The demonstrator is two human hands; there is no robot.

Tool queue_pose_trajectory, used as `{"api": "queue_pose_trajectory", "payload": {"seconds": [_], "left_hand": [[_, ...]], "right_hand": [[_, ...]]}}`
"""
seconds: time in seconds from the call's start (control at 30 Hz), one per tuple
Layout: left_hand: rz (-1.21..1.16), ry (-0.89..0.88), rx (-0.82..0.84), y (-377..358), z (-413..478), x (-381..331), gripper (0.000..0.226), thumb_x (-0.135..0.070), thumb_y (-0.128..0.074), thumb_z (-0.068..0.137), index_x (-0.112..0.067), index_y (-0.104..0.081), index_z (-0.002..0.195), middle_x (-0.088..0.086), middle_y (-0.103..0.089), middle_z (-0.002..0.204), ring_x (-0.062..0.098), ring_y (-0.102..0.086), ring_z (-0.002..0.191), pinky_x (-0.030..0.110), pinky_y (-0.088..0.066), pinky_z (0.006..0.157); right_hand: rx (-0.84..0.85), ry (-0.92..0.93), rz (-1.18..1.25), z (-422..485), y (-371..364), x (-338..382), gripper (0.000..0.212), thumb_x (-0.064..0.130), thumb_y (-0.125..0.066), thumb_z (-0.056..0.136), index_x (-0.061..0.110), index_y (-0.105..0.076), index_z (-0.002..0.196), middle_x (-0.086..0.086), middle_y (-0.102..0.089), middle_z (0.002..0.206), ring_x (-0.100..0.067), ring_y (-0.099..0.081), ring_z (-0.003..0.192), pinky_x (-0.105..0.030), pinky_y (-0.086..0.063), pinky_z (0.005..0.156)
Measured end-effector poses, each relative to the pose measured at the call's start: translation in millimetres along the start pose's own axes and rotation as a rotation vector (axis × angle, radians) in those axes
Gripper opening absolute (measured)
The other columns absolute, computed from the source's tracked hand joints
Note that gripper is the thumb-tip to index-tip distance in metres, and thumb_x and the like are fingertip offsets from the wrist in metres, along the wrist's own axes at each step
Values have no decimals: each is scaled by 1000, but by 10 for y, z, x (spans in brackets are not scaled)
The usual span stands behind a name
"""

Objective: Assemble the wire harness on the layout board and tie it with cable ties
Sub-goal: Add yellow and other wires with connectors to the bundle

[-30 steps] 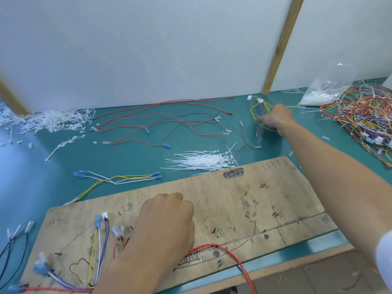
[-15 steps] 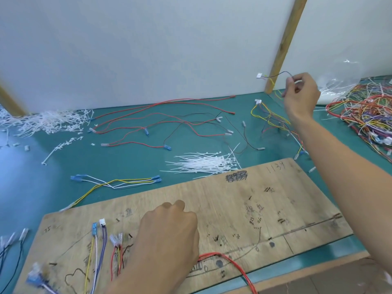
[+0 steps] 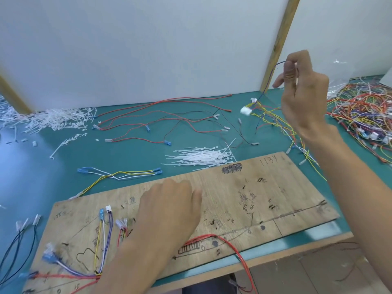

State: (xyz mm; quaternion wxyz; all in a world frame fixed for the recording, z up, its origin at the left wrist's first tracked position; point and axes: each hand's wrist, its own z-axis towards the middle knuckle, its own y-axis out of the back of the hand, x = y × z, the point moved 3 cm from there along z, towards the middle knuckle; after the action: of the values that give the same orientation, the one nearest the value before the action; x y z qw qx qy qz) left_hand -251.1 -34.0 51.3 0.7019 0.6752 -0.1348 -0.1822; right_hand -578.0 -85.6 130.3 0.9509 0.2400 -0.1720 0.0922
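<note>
One teal worktop is shown, backed by white panels. A plywood layout board, marked with pen lines and numbers, is laid along its near edge. A tangled heap of coloured wires is seen at the far right, and a drift of white tie offcuts at the far left. Long red and black leads are spread across the middle of the worktop.

The left hand is laid back-up on the board; whether its fingers are curled or hold anything cannot be told. Just beside it on the board's left end, partly routed wires with blue terminals are placed, and a red loop runs off the near edge.

The right hand is raised above the far right of the worktop. A wire bundle is pinched by one thin strand between thumb and forefinger and hangs down to the worktop.

A loose pile of white cable ties lies just beyond the board's far edge. A white connector is carried on the hanging bundle.
</note>
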Motion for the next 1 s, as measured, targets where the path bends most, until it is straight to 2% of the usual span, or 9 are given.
{"api": "queue_pose_trajectory", "payload": {"seconds": [0.07, 0.13, 0.27, 0.37, 0.47, 0.63, 0.7, 0.87, 1.0], "left_hand": [[-244, -1, -97, 109, 111, -176, 52, -66, -26, 102, -26, -59, 103, -2, -61, 75, 33, -64, 89, 39, -46, 71], [-744, 52, 29, 198, 276, -422, 67, -75, -35, 99, -26, -53, 140, -1, -76, 89, 31, -68, 102, 40, -55, 87], [-1831, 119, 380, 408, 418, -812, 44, -49, -53, 108, -10, -60, 129, 10, -77, 91, 28, -76, 76, 44, -66, 68], [-1799, 39, 241, 483, 393, -789, 24, -19, -54, 109, 0, -68, 113, 6, -66, 77, 17, -64, 65, 31, -56, 53], [-1660, -82, 113, 605, 332, -661, 21, -9, -50, 109, -3, -68, 117, 4, -59, 69, 17, -53, 58, 28, -47, 48], [-1515, -418, 177, 894, 162, -483, 28, -16, -44, 113, -3, -70, 117, 8, -54, 69, 21, -45, 63, 27, -37, 52], [-1469, -512, 198, 1008, 94, -424, 28, -15, -45, 112, -2, -70, 114, 8, -53, 67, 18, -46, 61, 27, -36, 52], [-1384, -657, 196, 1156, -60, -332, 28, -11, -45, 111, -1, -71, 112, 8, -52, 65, 18, -46, 61, 27, -35, 52], [-1418, -632, 104, 1129, -131, -246, 28, -9, -45, 111, 1, -71, 112, 13, -44, 66, 21, -44, 62, 31, -33, 54]], "right_hand": [[26, 67, 45, -139, 114, 294, 22, 32, -37, 115, 17, -51, 111, 1, -67, 71, -21, -55, 54, -38, -45, 57], [32, 142, 67, -312, 221, 596, 17, 31, -39, 115, 20, -51, 110, 0, -64, 68, -22, -55, 49, -39, -46, 53], [62, 215, 87, -686, 452, 1071, 16, 32, -46, 114, 20, -56, 109, 3, -61, 71, -27, -57, 51, -39, -45, 53], [201, 129, 144, -914, 623, 1146, 29, 43, -59, 107, 19, -58, 123, 15, -62, 100, -14, -53, 46, -29, -44, 58], [389, -121, 211, -1080, 749, 1006, 75, 73, -73, 81, 33, -45, 138, 18, -59, 121, -16, -62, 53, -16, -43, 63], [682, -176, 37, -1309, 778, 789, 106, 90, -75, 54, 49, -38, 144, 23, -59, 119, -6, -58, 76, -33, -48, 79], [609, -291, 29, -1392, 733, 693, 100, 72, -87, 59, 39, -45, 143, 9, -52, 110, -3, -51, 79, -32, -44, 80], [414, -333, -36, -1551, 660, 582, 27, 39, -89, 79, 26, -78, 99, -4, -49, 98, -19, -48, 99, -44, -46, 96], [210, -162, -169, -1612, 732, 562, 28, 44, -87, 79, 22, -78, 95, -6, -52, 109, -28, -40, 110, -34, -34, 101]]}}
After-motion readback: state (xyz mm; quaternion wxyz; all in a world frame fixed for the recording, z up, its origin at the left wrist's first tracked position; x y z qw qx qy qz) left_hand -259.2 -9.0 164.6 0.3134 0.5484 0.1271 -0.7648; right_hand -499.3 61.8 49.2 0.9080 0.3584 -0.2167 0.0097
